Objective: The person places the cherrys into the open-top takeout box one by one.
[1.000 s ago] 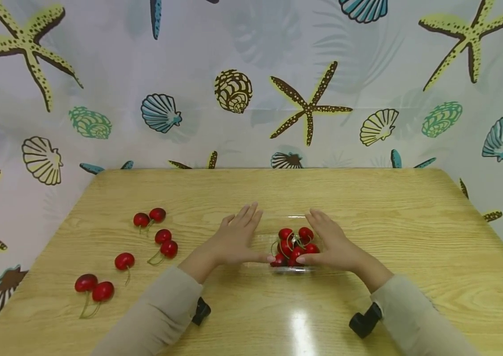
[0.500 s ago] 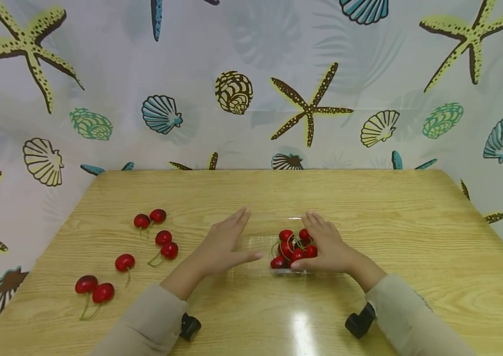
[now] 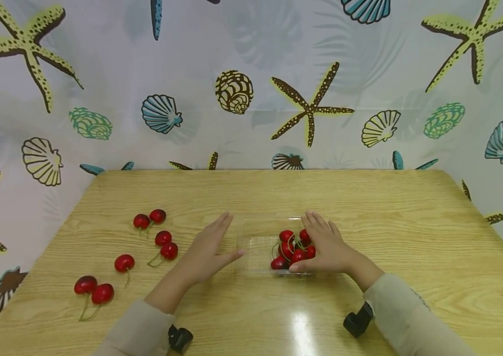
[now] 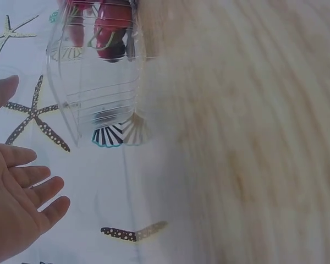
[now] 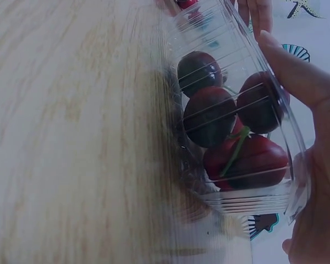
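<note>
cherries [image 3: 286, 249] in clear box [image 3: 258, 249]; right hand [image 3: 329, 248] grips end; left hand [image 3: 204, 253] beside, fingers wide

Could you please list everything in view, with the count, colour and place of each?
Loose cherries: seven, red, on the table's left side
Clear plastic box: one, transparent, mid-table
Boxed cherries: several, overlapping, exact count unclear; red; towards the box's right end
Table: one, light wood-grain, under everything
Printed cloth: pale with starfish and shells, behind and beside the table
Wrist devices: two, black, one at each wrist
Sleeves: two, beige, on the forearms
Left hand: one, left of the box
Right hand: one, gripping the box's right end
</note>
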